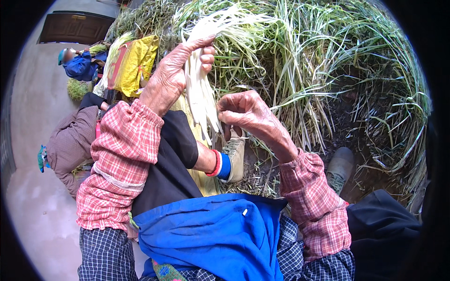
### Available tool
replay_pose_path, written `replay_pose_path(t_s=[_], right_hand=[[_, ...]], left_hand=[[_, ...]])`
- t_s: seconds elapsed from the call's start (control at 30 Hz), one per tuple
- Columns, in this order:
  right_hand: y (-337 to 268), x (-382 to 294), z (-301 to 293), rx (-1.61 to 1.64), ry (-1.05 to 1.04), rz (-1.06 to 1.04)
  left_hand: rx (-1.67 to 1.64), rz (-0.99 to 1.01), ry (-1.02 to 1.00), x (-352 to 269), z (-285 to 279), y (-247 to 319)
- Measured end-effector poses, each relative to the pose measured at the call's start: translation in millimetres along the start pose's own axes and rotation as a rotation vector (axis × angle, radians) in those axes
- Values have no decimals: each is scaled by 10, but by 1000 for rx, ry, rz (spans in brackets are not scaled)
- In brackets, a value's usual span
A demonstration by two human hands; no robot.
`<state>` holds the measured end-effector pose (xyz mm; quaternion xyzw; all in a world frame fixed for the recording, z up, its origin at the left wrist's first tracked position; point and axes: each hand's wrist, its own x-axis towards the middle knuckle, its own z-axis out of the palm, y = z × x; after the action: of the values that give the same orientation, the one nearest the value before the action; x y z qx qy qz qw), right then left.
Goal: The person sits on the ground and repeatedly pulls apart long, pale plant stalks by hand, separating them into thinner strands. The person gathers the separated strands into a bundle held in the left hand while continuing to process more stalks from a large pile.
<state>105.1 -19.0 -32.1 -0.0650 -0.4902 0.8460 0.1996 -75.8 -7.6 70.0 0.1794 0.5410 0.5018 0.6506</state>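
Observation:
A bunch of pale, blanched chive-like stalks [197, 84] is gripped by my left hand [175, 70], upper centre. Its white stem ends hang down towards me, while the yellowish leaves fan out up and to the right. Just right of the stem ends is my right hand [246, 110], with the thumb bent against the curled fingers. Whether a thin strand sits between those fingertips cannot be made out. Below both hands, a blue apron [211, 228] covers my lap, with one small white scrap [245, 212] lying on it.
A large heap of long green leafy stalks [302, 63] spreads ahead and to the right. At left, a yellow woven sack [137, 66] lies beside more pale stalks [114, 59]. Two people sit along the left, one bent over [74, 144], one in blue [82, 66]. My shoes [237, 158] rest on littered ground.

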Motion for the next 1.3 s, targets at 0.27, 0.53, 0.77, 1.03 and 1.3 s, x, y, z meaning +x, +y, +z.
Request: replay_pose_path(t_s=[0.27,0.53,0.77,1.03,1.3], right_hand=[[-156,-32,0,41,75,-36],[-166,-37,-31,58,258,-158],[-270,-40,-289,-49,421,-226],[-152,25,-619,123,223,-158],[150,131,-623,715,450,-340]], left_hand=[[281,166,182,3,-54,-36],[335,176,121,11,18,-43],[354,109,77,34,17,-188],[472,62,96,4,159,-403],[340,-85,109,19,164,-392]])
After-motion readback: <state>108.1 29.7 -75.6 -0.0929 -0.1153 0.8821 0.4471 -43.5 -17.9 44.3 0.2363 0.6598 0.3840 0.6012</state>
